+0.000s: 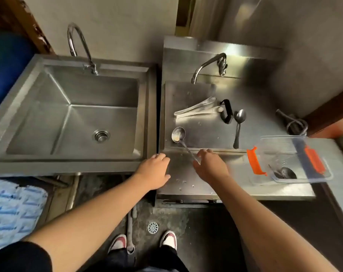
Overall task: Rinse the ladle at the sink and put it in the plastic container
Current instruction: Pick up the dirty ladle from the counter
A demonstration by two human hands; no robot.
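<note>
A small steel ladle (pixel 178 134) with pale residue in its bowl lies in the shallow right basin (pixel 206 132), its thin handle running toward me. My right hand (pixel 211 165) is over the handle's near end, fingers around it. My left hand (pixel 156 169) rests palm down on the counter's front edge, holding nothing. The deep left sink (pixel 49 122) with its tall tap (pixel 78 42) is dry. A clear plastic container (pixel 312 173) with orange clips stands at the right with dark utensils inside.
The shallow basin also holds steel tongs (pixel 198 109), a black clip-like item (pixel 226 111) and a large spoon (pixel 239 124), under a second tap (pixel 208 65). A coiled cable (pixel 294 122) lies behind the container. Below are my shoes and a floor drain (pixel 153 227).
</note>
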